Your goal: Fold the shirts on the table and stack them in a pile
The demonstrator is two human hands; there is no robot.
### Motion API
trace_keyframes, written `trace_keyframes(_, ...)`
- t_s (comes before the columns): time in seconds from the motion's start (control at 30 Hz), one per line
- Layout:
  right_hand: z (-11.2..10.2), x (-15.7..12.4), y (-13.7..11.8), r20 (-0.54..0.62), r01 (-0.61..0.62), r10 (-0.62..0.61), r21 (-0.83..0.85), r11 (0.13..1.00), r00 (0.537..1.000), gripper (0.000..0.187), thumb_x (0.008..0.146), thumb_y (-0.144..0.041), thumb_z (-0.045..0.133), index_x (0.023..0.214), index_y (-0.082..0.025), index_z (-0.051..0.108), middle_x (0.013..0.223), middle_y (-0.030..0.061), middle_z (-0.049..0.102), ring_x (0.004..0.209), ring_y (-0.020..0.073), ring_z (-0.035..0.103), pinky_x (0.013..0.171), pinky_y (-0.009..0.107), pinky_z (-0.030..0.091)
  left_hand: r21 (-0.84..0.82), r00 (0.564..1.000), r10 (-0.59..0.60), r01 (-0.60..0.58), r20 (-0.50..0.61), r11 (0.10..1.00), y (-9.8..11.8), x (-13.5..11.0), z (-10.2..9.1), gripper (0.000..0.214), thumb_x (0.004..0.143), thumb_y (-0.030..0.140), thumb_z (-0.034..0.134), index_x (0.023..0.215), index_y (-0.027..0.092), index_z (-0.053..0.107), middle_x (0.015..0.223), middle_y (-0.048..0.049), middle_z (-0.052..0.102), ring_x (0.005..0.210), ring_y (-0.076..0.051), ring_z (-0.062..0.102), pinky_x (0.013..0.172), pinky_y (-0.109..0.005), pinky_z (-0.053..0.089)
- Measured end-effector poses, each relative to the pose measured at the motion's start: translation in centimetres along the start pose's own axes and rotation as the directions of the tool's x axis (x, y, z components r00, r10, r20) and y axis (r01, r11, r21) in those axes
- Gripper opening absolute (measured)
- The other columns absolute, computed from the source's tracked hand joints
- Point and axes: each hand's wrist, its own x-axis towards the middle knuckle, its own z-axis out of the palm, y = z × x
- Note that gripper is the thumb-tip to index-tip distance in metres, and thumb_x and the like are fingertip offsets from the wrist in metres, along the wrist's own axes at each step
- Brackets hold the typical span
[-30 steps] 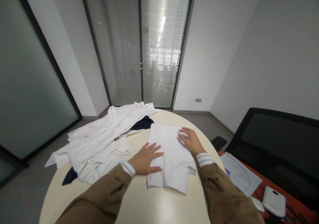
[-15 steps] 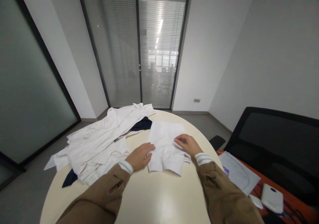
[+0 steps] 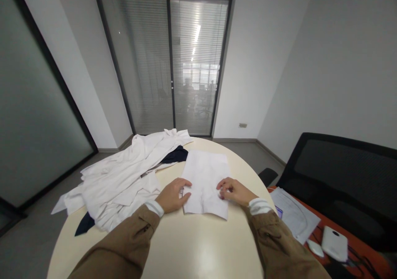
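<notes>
1. Garment (image 3: 204,173): a folded white cloth piece lying flat at centre frame on the round cream surface (image 3: 198,246), its near edge toward the wearer.
2. Left hand (image 3: 172,195): palm down, fingers loosely spread, fingertips resting on the garment's left edge; no pinch is visible.
3. Right hand (image 3: 232,191): fingers curled and bunched on the garment's right edge. Whether they pinch the cloth cannot be told.
4. Handling (judged): the cloth looks light, soft and limp, so it would slip and crumple easily. Both side edges, near the lower corners, appear the best places to take hold.
5. Heap (image 3: 118,184): crumpled white shirts at left of the surface, just beside the garment, with navy cloth (image 3: 175,155) tucked at its upper right.
6. Lower right of the frame: papers (image 3: 293,215) and a white device (image 3: 334,243) on an orange desk (image 3: 366,246).
</notes>
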Motion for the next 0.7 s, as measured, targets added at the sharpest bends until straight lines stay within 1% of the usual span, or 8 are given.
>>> trace_keyframes(0.1, 0.2, 0.0, 0.1, 0.002, -0.002, 0.002, -0.024, 1.000, 1.000, 0.023, 0.079, -0.030, 0.067, 0.058, -0.019, 0.069, 0.102, 0.0062, 0.069, 0.092, 0.0214, 0.059, 0.079, 0.032, 0.045, -0.034, 0.992, 0.102, -0.099, 0.072, 0.994, 0.2, 0.1, 0.2, 0.024, 0.081, 0.020, 0.065, 0.105, 0.021, 0.067, 0.113, -0.0074, 0.069, 0.111, -0.023, 0.060, 0.102, -0.039, 0.046)
trace_keyframes(0.17, 0.4, 0.0, 0.1, -0.011, 0.017, -0.017, -0.045, 0.999, 1.000, 0.018, 0.075, -0.036, 0.074, 0.070, -0.019, 0.070, 0.098, 0.0059, 0.068, 0.092, 0.0217, 0.058, 0.082, 0.033, 0.045, -0.082, 0.994, 0.089, -0.084, 0.058, 0.993, 0.2, 0.3, 0.4, 0.020, 0.084, 0.017, 0.060, 0.101, 0.021, 0.068, 0.108, -0.0064, 0.070, 0.107, -0.021, 0.062, 0.100, -0.037, 0.047)
trace_keyframes(0.27, 0.7, -0.1, 0.1, -0.035, 0.020, -0.024, -0.114, 0.993, 0.999, 0.046, 0.064, -0.045, 0.084, 0.099, -0.021, 0.068, 0.103, 0.0057, 0.065, 0.097, 0.0238, 0.056, 0.089, 0.036, 0.044, -0.193, 0.997, -0.047, 0.033, -0.065, 0.981, 0.1, 0.7, 0.6, 0.018, 0.088, 0.017, 0.053, 0.094, 0.019, 0.069, 0.097, -0.0056, 0.072, 0.095, -0.020, 0.066, 0.091, -0.035, 0.051)
trace_keyframes(0.37, 0.8, -0.1, 0.1, -0.017, 0.019, -0.023, -0.178, 0.984, 1.000, 0.060, 0.058, -0.049, 0.088, 0.108, -0.024, 0.066, 0.111, 0.0063, 0.062, 0.104, 0.0260, 0.054, 0.095, 0.038, 0.041, -0.364, 0.962, -0.195, 0.114, -0.193, 0.925, 0.1, 1.1, 0.8, 0.017, 0.089, 0.020, 0.051, 0.091, 0.017, 0.067, 0.097, -0.0065, 0.072, 0.097, -0.020, 0.067, 0.087, -0.034, 0.053)
trace_keyframes(0.43, 0.8, -0.1, 0.2, -0.013, 0.028, -0.030, -0.188, 0.982, 0.999, 0.059, 0.057, -0.047, 0.089, 0.106, -0.024, 0.066, 0.112, 0.0062, 0.061, 0.105, 0.0264, 0.053, 0.096, 0.039, 0.041, -0.452, 0.951, -0.224, 0.107, -0.215, 0.886, 0.1, 1.1, 0.9, 0.013, 0.089, 0.023, 0.052, 0.091, 0.018, 0.064, 0.103, -0.0080, 0.071, 0.108, -0.022, 0.065, 0.089, -0.034, 0.053)
trace_keyframes(0.5, 0.9, 0.0, 0.4, -0.027, 0.042, -0.047, -0.163, 0.986, 0.999, 0.048, 0.061, -0.043, 0.087, 0.101, -0.023, 0.068, 0.110, 0.0062, 0.063, 0.103, 0.0257, 0.055, 0.095, 0.039, 0.042, -0.466, 0.966, -0.191, 0.091, -0.172, 0.880, 0.1, 1.0, 0.9, 0.012, 0.086, 0.022, 0.058, 0.097, 0.019, 0.062, 0.116, -0.0097, 0.068, 0.123, -0.024, 0.058, 0.095, -0.035, 0.051)
trace_keyframes(0.6, 1.1, 0.2, 1.0, -0.058, 0.044, -0.046, -0.036, 0.998, 0.997, 0.026, 0.072, -0.039, 0.079, 0.086, -0.020, 0.069, 0.096, 0.0060, 0.067, 0.091, 0.0223, 0.059, 0.084, 0.034, 0.046, -0.351, 0.994, -0.080, 0.051, -0.069, 0.935, 0.0, 0.7, 0.9, 0.034, 0.079, 0.015, 0.063, 0.112, 0.021, 0.059, 0.137, -0.0109, 0.057, 0.133, -0.025, 0.049, 0.104, -0.040, 0.046)
trace_keyframes(0.7, 1.2, 0.3, 1.3, -0.075, -0.027, 0.036, 0.127, 0.992, 0.997, 0.023, 0.075, -0.040, 0.075, 0.077, -0.018, 0.069, 0.081, 0.0044, 0.068, 0.076, 0.0187, 0.061, 0.072, 0.030, 0.047, -0.217, 0.998, 0.008, -0.021, -0.058, 0.976, -0.3, 0.7, 0.9, 0.042, 0.079, 0.011, 0.061, 0.119, 0.022, 0.057, 0.140, -0.0112, 0.053, 0.130, -0.024, 0.051, 0.109, -0.043, 0.041)
